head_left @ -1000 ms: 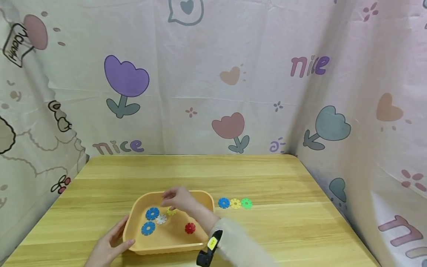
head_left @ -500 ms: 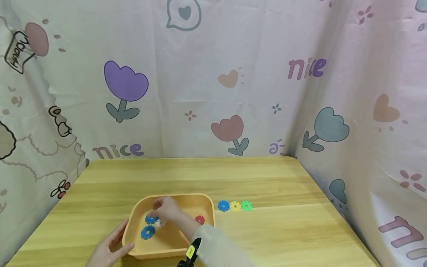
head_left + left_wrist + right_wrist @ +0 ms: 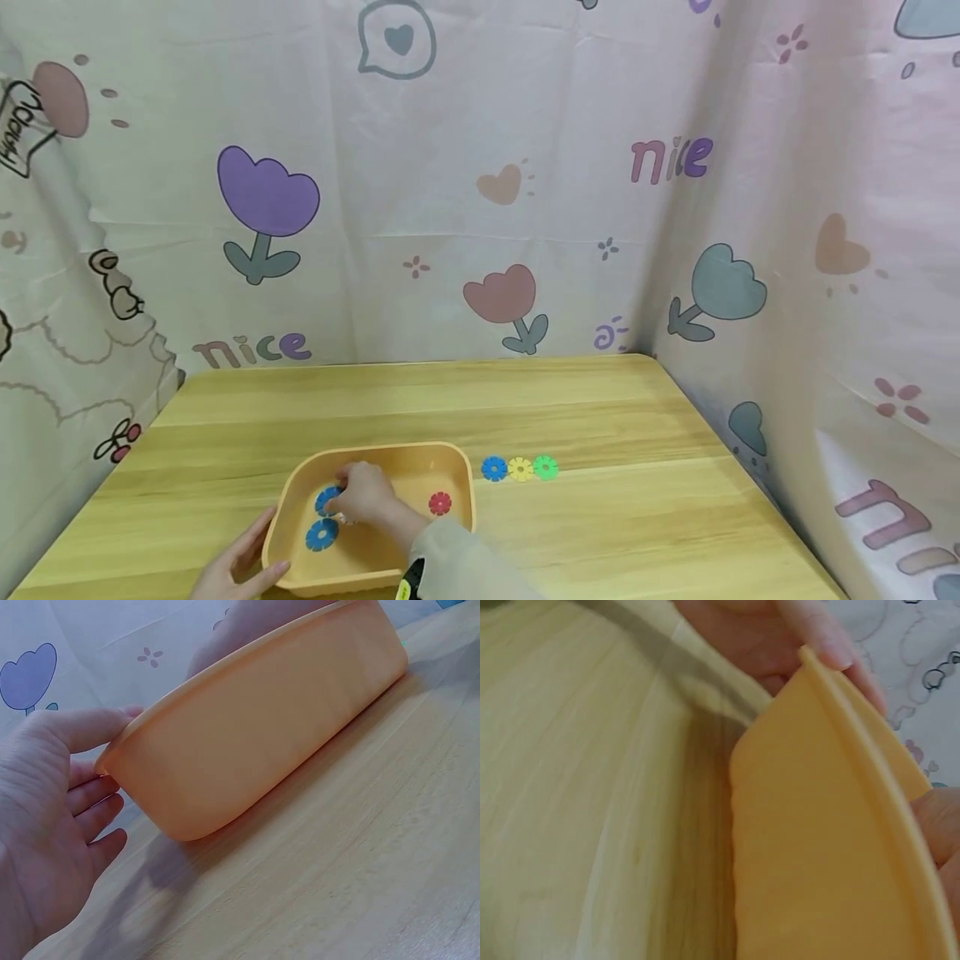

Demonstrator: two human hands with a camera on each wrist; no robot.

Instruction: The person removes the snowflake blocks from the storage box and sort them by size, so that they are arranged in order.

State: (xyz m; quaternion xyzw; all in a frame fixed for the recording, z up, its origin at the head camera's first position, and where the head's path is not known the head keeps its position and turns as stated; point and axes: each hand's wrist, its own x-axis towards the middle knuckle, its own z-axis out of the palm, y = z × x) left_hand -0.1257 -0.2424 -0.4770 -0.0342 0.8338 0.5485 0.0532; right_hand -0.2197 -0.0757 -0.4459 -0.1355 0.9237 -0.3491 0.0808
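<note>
My left hand [image 3: 238,562] grips the left end of a yellow-orange plastic tub [image 3: 450,542]. In the left wrist view its thumb lies over the tub's rim [image 3: 225,664] and the fingers stay outside the wall. Inside the tub, my right hand [image 3: 367,500] reaches down with its fingers at the upper blue notched disc [image 3: 324,500]; whether they pinch it cannot be made out. A second blue disc [image 3: 322,535] lies just nearer. A white disc [image 3: 347,518] is mostly hidden under the right hand. The right wrist view shows mainly the tub's outer wall [image 3: 802,825].
A red disc [image 3: 440,503] lies in the tub's right part. Right of the tub on the wooden table [image 3: 637,517], a blue disc [image 3: 494,468], a yellow disc [image 3: 521,469] and a green disc [image 3: 545,467] form a row. A printed curtain [image 3: 420,167] stands behind.
My right hand has moved left and down inside the tub, from above its middle to the upper blue disc. The left hand keeps its grip on the tub. The head view has shifted slightly.
</note>
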